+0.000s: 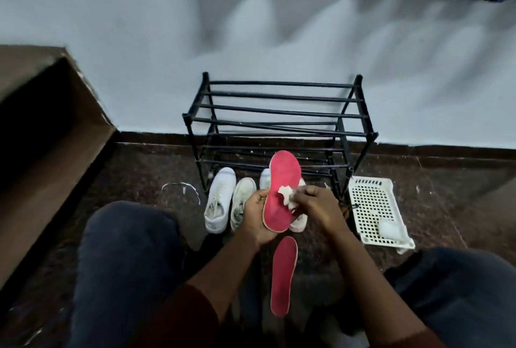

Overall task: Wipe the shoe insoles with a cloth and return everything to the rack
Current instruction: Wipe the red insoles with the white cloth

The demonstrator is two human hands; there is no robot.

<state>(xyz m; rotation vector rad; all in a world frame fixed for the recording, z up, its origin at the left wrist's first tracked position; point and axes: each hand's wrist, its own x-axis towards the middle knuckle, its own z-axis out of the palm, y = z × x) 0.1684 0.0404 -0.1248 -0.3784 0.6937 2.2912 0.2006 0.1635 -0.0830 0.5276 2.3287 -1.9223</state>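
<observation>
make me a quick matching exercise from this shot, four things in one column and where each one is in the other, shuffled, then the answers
Things
1. white cloth
2. second red insole
3. white basket
4. shoe rack

Places
A. against the wall, shelves bare
B. on the floor to the right of the rack
C. pressed on the held insole by the right hand
D. lying on the floor between the knees

Pairs: 1-C, 2-D, 3-B, 4-A

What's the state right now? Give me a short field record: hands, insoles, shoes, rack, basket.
left hand: holds the raised red insole from below
right hand: presses white cloth on that insole
second red insole: on the floor between the knees
white shoes: on the floor before the rack
black shoe rack: no shoes visible on it
white perforated basket: right of rack, holding a white object
</observation>
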